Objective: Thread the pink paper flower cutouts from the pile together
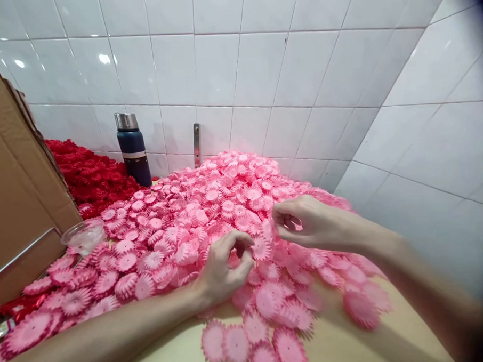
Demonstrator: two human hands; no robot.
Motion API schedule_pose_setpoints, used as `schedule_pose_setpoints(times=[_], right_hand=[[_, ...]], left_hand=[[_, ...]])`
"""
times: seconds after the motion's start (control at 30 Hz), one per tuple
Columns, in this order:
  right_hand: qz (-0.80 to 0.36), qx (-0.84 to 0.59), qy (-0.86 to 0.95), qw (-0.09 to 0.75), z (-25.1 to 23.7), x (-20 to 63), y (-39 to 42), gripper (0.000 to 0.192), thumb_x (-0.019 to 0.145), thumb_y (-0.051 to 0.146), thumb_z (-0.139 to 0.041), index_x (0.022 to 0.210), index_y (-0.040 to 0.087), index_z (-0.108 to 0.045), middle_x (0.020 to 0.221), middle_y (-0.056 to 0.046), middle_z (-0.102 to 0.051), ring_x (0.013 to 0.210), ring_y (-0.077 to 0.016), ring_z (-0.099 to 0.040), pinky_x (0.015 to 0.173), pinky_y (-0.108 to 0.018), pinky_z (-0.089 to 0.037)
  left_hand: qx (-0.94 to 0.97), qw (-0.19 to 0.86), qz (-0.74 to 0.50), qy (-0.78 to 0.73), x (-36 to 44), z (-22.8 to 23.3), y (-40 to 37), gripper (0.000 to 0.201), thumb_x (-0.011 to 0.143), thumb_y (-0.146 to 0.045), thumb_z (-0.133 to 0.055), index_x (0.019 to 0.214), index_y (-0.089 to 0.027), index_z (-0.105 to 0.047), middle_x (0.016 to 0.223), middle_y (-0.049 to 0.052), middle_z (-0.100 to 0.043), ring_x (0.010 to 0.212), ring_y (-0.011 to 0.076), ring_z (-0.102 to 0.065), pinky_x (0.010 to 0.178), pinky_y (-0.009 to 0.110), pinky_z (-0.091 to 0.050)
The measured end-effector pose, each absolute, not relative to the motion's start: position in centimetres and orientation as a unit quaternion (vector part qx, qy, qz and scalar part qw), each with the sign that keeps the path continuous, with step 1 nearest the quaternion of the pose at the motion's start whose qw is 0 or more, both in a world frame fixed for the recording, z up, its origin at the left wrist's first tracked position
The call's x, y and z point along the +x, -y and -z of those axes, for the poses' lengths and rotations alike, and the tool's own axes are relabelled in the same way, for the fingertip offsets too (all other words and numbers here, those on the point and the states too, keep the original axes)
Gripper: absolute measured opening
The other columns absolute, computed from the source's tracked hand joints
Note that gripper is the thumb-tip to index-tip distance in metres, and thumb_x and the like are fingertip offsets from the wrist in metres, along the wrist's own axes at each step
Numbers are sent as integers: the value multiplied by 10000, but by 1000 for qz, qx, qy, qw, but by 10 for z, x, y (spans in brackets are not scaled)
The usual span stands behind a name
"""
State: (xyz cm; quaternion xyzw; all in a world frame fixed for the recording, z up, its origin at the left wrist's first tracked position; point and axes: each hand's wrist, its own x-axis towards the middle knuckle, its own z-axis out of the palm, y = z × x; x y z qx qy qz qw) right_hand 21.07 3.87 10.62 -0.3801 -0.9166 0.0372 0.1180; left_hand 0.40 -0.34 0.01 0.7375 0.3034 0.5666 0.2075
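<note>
Left hand (225,267) pinches a pink flower (261,248) at frame centre, atop the pink pile (210,203). Right hand (307,223) hovers just right, fingers curled, seemingly empty. A careless tug could scatter loose flowers off the table (185,354).

pink pleated flowers (211,214), red flowers (91,174), navy flask (134,151), white tiles (260,68)

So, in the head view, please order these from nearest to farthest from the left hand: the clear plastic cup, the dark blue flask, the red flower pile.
1. Clear plastic cup, left of the left hand.
2. Dark blue flask, by the wall.
3. Red flower pile, far left corner; close to the flask's distance.
</note>
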Motion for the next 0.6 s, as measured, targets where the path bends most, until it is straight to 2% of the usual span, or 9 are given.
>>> schedule_pose_setpoints(times=[0.1, 0.2, 0.33, 0.4, 0.6], right_hand=[[47, -392, 898, 194, -109, 222, -47, 208, 780, 119, -524, 624, 202, -413, 574, 23, -470, 524, -106, -385, 517, -264, -302], [29, -409, 879, 243, -117, 240, -52, 192, 860, 291, -582, 700, 193, -539, 561, 17, -523, 491, -107, -437, 505, -265, -336], [-22, -453, 855, 252, -127, 255, -48, 319, 824, 467, -655, 682, 193, -576, 555, 9, -545, 498, -114, -457, 469, -260, -338], [-60, -452, 854, 249, -131, 256, -43, 335, 823, 479, -654, 665, 192, -587, 552, 11, -535, 510, -111, -449, 461, -252, -336], [-148, -383, 882, 229, -141, 234, -21, 292, 827, 455, -651, 713, 187, -652, 589, 7, -552, 531, -106, -454, 461, -247, -346]], left_hand=[[788, 142, -556, -222, 6, -8, 8, 192, 763, -18, -496, 874, -140, -595, 729, 35, -649, 636, 119, -587, 601, 236, -494], [816, 148, -529, -181, 9, -25, 9, 195, 810, -25, -490, 915, -117, -627, 753, 56, -689, 674, 127, -636, 620, 241, -531], [802, 198, -486, -285, 4, -44, 7, 230, 841, -61, -504, 992, -109, -671, 852, 77, -733, 735, 136, -676, 651, 253, -558], [772, 238, -478, -344, -4, -47, 11, 238, 859, -88, -510, 1018, -110, -685, 893, 86, -742, 783, 146, -695, 676, 261, -569], [722, 251, -456, -456, -16, -42, 30, 217, 857, -156, -572, 1017, -142, -719, 932, 75, -748, 821, 163, -699, 749, 292, -567]])
